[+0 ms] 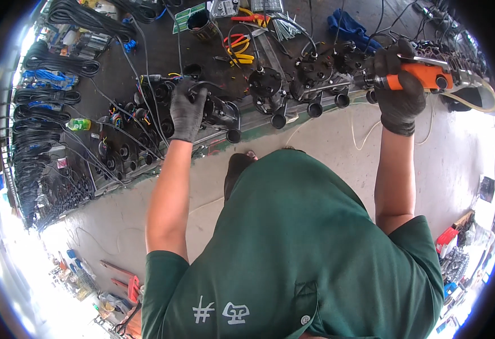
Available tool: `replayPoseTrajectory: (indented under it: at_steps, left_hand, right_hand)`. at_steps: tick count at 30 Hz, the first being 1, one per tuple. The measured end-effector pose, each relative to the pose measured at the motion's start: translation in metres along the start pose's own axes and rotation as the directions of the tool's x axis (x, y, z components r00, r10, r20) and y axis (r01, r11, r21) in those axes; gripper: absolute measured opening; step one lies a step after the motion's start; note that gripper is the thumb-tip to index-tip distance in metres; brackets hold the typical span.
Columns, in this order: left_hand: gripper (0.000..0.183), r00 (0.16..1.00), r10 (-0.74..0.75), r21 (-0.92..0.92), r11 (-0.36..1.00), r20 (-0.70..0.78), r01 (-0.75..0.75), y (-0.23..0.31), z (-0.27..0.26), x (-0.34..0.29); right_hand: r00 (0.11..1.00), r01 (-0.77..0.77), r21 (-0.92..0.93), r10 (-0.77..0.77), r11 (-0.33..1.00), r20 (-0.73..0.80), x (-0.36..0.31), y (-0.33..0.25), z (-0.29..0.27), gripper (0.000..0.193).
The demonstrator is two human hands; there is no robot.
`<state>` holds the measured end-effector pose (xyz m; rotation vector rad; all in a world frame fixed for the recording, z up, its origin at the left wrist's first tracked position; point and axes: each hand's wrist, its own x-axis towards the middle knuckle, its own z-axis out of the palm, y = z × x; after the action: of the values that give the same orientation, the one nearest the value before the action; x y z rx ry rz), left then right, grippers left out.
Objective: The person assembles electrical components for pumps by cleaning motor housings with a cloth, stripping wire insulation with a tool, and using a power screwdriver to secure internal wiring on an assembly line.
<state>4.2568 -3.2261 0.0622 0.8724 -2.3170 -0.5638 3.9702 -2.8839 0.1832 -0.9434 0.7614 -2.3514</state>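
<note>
In a dark glove, my right hand (400,104) is wrapped round an orange air screwdriver (420,77) with a metal lever and a pale hose. Its long shaft points left, over a black pump-like unit (314,70) in the row on the bench. My left hand (187,112), gloved as well, grips another black pump-like unit (222,113) with a round outlet at the bench edge. The fingertips are partly hidden against it. One more black unit (265,85) stands between the two hands.
Pliers with yellow handles (242,56), a dark cup (200,24), long cable ties (287,26) and a blue cloth (352,31) lie farther back. Coiled black cables (61,65) line the left side. Loose cords cross the bench, and the air hose (487,99) loops at the right.
</note>
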Motion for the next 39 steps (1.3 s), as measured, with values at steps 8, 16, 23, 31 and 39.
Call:
replayPoseTrajectory:
  at_steps: [8, 16, 23, 31, 39]
  left_hand:
    - [0.026, 0.333, 0.662, -0.083, 0.513, 0.671, -0.854, 0.130, 0.080, -0.073]
    - [0.023, 0.125, 0.396, 0.090, 0.105, 0.910, -0.990, 0.128, 0.225, -0.059]
    - [0.023, 0.181, 0.412, 0.114, 0.182, 0.893, -0.977, 0.118, 0.240, -0.055]
    - [0.023, 0.198, 0.420, 0.109, 0.226, 0.886, -0.968, 0.111, 0.239, -0.058]
    - [0.022, 0.196, 0.412, 0.096, 0.252, 0.890, -0.963, 0.113, 0.240, -0.059]
  right_hand:
    - [0.999, -0.026, -0.211, 0.015, 0.977, -0.050, -0.010, 0.013, 0.015, 0.050]
    - [0.999, 0.023, -0.500, -0.040, 0.866, -0.024, -0.003, 0.055, 0.044, 0.051]
    - [0.993, -0.065, -0.436, 0.015, 0.898, -0.115, 0.005, 0.087, 0.055, 0.052]
    - [0.995, -0.098, -0.587, 0.076, 0.804, -0.063, 0.014, 0.115, 0.057, 0.049]
    - [0.994, -0.016, -0.702, 0.085, 0.712, 0.064, 0.017, 0.124, 0.073, 0.041]
